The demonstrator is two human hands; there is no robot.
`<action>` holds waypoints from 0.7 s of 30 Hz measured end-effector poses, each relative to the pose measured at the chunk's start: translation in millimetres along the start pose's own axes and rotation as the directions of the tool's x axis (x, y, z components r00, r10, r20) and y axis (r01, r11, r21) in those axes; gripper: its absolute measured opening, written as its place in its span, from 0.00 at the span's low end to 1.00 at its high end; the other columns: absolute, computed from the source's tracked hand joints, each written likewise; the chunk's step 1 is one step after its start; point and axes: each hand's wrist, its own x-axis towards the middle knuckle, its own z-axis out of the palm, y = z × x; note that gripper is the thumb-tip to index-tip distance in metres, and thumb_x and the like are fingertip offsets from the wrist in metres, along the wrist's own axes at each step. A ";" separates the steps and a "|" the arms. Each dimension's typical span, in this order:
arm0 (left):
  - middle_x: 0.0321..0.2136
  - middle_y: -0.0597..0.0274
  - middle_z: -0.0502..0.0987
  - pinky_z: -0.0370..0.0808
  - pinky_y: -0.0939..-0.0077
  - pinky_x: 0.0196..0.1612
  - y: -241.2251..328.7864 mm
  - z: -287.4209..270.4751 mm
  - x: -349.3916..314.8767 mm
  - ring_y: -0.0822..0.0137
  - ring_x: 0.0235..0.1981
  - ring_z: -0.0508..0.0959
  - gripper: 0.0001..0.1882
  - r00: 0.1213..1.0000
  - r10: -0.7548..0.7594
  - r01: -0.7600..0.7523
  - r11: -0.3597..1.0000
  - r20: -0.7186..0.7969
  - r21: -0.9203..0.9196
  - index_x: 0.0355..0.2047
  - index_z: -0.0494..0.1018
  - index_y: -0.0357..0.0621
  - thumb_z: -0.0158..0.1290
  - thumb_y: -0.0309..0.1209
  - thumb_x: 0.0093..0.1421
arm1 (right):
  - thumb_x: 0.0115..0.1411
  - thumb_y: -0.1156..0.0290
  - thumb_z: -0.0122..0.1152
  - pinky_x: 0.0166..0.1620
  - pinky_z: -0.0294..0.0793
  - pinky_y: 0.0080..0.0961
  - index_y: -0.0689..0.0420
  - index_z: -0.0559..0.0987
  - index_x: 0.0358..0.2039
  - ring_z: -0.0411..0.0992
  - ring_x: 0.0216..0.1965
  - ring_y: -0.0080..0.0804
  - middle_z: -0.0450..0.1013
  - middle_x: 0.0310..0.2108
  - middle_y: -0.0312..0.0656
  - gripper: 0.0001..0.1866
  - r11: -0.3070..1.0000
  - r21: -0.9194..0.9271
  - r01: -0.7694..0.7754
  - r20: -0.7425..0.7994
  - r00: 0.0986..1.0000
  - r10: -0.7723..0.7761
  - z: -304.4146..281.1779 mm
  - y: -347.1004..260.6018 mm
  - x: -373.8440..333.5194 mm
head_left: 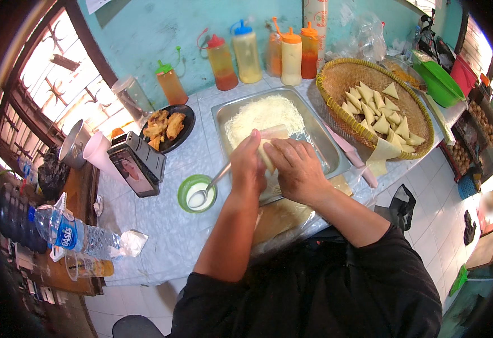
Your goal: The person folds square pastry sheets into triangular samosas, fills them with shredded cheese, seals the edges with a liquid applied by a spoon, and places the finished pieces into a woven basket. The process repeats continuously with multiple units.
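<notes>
Between my hands, over the near part of the metal tray [330,151], is a small folded pastry [267,158], pale and partly hidden by fingers. My left hand [248,165] is closed around one side of it. The curled fingers of my right hand [296,168] press on its other side. White shreds [264,115] lie heaped in the tray's far half. Left of my left hand stands a green bowl [182,197] of white liquid with a metal spoon [220,174] resting in it. Below my hands, flat pastry sheets [283,218] lie on clear plastic.
A woven basket [326,93] with several triangular pastries stands at the right. Sauce bottles [247,53] line the wall. A black plate [188,126] of fried food, a napkin dispenser [138,163] and a pink cup [101,153] stand left. A water bottle [73,232] lies tilted at lower left.
</notes>
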 end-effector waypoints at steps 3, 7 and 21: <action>0.37 0.54 0.74 0.72 0.73 0.39 1.9 7.0 3.3 0.65 0.36 0.75 0.19 0.979 -0.194 0.169 0.942 -0.060 -0.291 0.42 0.69 0.34 0.40 0.40 0.66 | 0.40 0.77 0.57 0.48 0.64 0.38 0.57 0.71 0.48 0.66 0.46 0.43 0.66 0.46 0.45 0.29 0.998 0.058 -0.006 -0.039 0.999 0.008 10.1 1.0 -1.4; 0.38 0.52 0.74 0.72 0.69 0.43 -7.5 0.3 7.5 0.62 0.39 0.75 0.19 0.978 -0.192 0.209 0.905 0.082 -0.371 0.43 0.68 0.35 0.40 0.41 0.65 | 0.40 0.78 0.55 0.47 0.67 0.39 0.59 0.72 0.46 0.68 0.43 0.46 0.70 0.42 0.47 0.26 0.993 0.105 -0.059 0.002 0.998 0.059 0.2 -2.4 2.1; 0.37 0.55 0.75 0.69 0.69 0.48 -5.2 1.6 3.0 0.63 0.38 0.74 0.15 0.960 -0.201 0.260 0.896 0.194 -0.359 0.39 0.71 0.38 0.44 0.34 0.56 | 0.50 0.77 0.55 0.46 0.66 0.25 0.62 0.76 0.42 0.67 0.41 0.33 0.69 0.38 0.43 0.16 0.761 0.544 -0.354 0.086 0.925 0.369 -4.0 28.6 0.4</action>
